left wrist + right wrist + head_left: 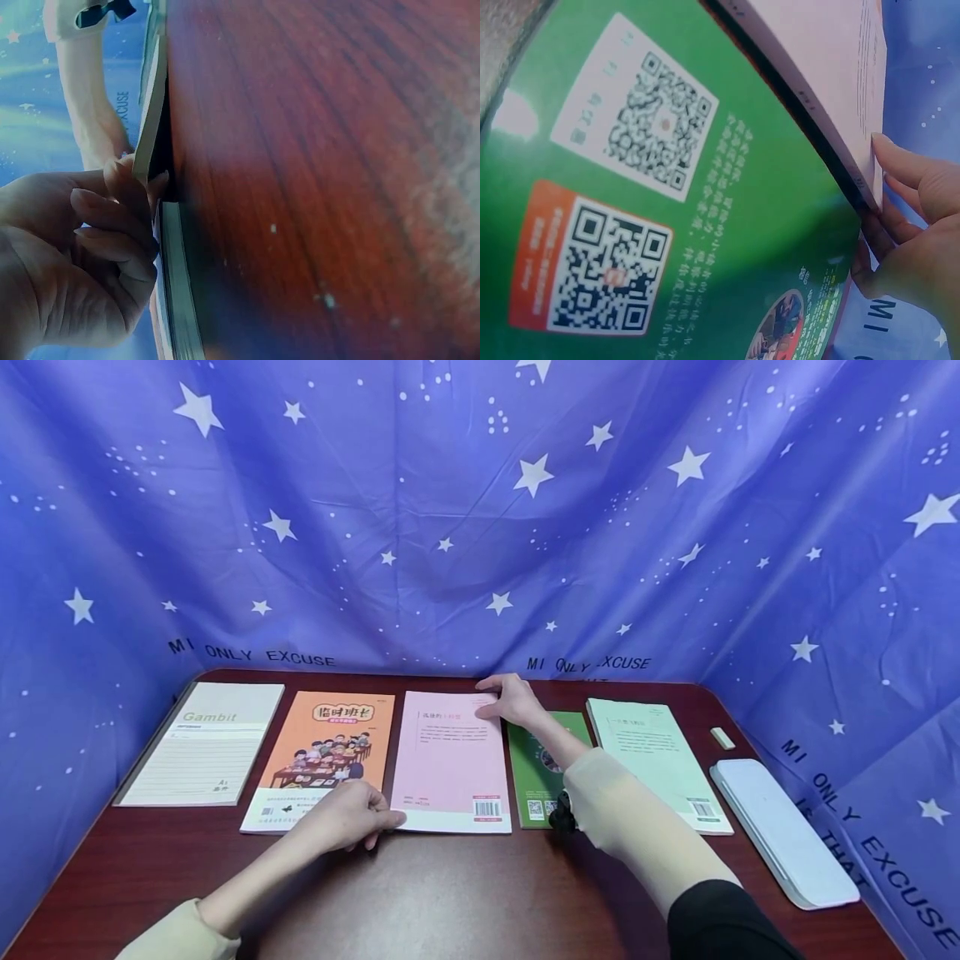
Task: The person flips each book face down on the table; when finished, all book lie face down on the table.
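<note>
A pink book lies back cover up, its barcode at the lower right. My left hand pinches its near left corner between thumb and fingers; in the left wrist view the edge of the pink book is tilted up off the table there. At the far right corner, my right hand grips the same book, thumb on the cover and fingers round the edge. An orange book with cartoon children lies left of it, partly under my left forearm. A green book with QR codes sits to its right, partly hidden by my right arm.
A Gambit notebook lies at the far left of the dark red table. On the right are a mint-green book, a small eraser and a long white case. A blue starry curtain surrounds the table's back and sides.
</note>
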{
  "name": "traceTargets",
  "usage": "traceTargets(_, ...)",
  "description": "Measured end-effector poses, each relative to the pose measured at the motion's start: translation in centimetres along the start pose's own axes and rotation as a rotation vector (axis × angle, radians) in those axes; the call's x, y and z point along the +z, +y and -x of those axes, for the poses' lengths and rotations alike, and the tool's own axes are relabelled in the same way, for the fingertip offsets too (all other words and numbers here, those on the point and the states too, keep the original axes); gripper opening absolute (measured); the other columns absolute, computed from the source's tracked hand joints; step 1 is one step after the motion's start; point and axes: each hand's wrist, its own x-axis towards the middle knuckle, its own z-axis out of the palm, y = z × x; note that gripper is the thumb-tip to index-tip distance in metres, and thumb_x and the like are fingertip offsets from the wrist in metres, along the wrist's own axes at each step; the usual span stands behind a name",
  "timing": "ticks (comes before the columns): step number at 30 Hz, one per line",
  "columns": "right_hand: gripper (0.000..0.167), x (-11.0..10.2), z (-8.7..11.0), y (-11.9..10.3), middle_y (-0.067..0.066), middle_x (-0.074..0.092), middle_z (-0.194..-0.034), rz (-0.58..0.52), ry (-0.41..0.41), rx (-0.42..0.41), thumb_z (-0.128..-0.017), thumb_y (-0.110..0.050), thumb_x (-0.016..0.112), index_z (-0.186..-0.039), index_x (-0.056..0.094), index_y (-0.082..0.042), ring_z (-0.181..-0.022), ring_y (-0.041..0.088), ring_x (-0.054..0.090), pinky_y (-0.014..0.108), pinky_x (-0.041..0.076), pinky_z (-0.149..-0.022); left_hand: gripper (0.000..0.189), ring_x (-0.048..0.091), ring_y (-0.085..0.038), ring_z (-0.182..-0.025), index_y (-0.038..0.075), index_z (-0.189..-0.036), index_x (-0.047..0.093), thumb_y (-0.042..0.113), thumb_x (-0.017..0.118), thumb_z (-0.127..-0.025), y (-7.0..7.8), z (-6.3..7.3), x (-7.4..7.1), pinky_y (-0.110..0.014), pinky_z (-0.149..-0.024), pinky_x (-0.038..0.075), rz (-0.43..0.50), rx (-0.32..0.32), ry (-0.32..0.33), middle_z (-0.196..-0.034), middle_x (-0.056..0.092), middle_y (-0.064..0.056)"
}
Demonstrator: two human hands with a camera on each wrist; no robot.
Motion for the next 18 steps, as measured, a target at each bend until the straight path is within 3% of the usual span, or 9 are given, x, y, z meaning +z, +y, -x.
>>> traceTargets(8,0.053,0.07,0.22,-0.17,0.01,0.068,-0.138,0.003,0.006,0.014,-0.079,-0.015,0.088,-0.129,0.072,-0.013,-0.131,0.029,0.059,0.043,0.048,-0.112,0.038,0.038,-0.004,-0.033,0.014,-0.059,0.064,0.03,0.078,-0.09,0.08,-0.03,0.47,-0.018,-0.038,0.028,-0.041,-0.038,0.053,-0.042,0.053,0.006)
traceTargets(18,0.049,0.3,0.36,-0.45,0.008,0.072,-0.13,0.036,0.018,0.014,-0.078,-0.015,0.088,-0.125,0.074,-0.013,-0.121,0.027,0.064,0.042,0.051,-0.107,0.042,0.042,-0.006,-0.033,0.015,-0.054,0.061,0.032,0.081,-0.086,0.16,0.07,0.69,-0.022,-0.039,0.036,-0.129,0.01,0.112,-0.04,0.051,0.007)
